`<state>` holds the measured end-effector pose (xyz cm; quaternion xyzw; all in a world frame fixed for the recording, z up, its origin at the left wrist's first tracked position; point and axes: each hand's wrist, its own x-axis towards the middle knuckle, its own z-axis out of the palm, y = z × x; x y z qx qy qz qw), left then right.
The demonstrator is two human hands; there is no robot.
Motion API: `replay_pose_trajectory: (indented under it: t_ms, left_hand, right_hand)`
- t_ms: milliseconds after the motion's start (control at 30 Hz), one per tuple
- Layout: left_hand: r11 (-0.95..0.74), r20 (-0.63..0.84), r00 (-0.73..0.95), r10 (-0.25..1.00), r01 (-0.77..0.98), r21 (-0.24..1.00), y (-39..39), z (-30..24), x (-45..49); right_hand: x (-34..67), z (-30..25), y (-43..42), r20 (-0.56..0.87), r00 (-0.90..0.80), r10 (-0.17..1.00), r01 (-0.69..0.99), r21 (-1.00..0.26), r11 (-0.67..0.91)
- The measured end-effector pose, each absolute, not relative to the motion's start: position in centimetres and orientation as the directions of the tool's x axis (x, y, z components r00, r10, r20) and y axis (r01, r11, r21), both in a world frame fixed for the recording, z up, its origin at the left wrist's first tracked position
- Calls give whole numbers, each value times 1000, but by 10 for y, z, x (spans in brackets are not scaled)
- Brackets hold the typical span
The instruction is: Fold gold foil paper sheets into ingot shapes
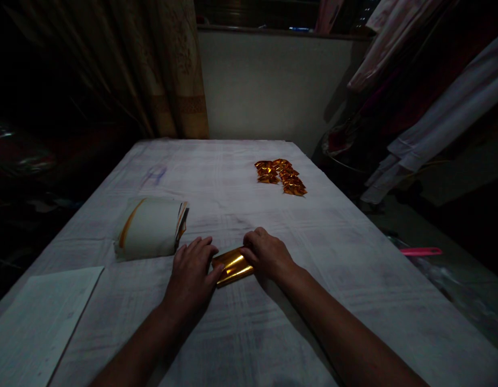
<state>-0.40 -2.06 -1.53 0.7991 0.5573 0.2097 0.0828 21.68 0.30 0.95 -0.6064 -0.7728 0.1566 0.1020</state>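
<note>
A shiny gold foil sheet (231, 266) lies on the cloth-covered table (321, 258) right in front of me. My left hand (192, 271) rests on its left end, fingers bent and pressing down on the edge. My right hand (267, 255) covers its right end, fingers curled over the foil. Further back, right of centre, sits a cluster of several small folded gold foil pieces (281, 176).
A curled stack of white-backed foil sheets (150, 228) lies left of my hands. A white paper sheet (39, 322) sits at the near left corner. Curtains hang at the back left, clothes hang along the right, and a pink object (420, 251) lies off the table's right side.
</note>
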Motion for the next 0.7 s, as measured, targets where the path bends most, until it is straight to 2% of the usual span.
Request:
replay_pose_trajectory:
  t_ms: [167,333,467,600,700]
  left_hand:
    - [-421,203,370,907,797,433,-14,-9,-3]
    - [-407,143,394,908,749,523,-18,12,4]
    - [-294,77,327,942,690,661,-19,19,11]
    - [-84,-4,176,984,492,867,-16,10,18]
    - [4,-45,105,993,361,933,-14,4,25]
  right_hand:
    - [221,9,1,-37,-280,959,887,-393,244]
    - [232,0,-4,90,-342,935,807,-481,342]
    - [238,-1,-7,111,-338,935,744,-577,338]
    - [244,2,-13,38,-236,971,696,-690,197]
    - [250,-1,-18,2,-196,981,593,-796,121]
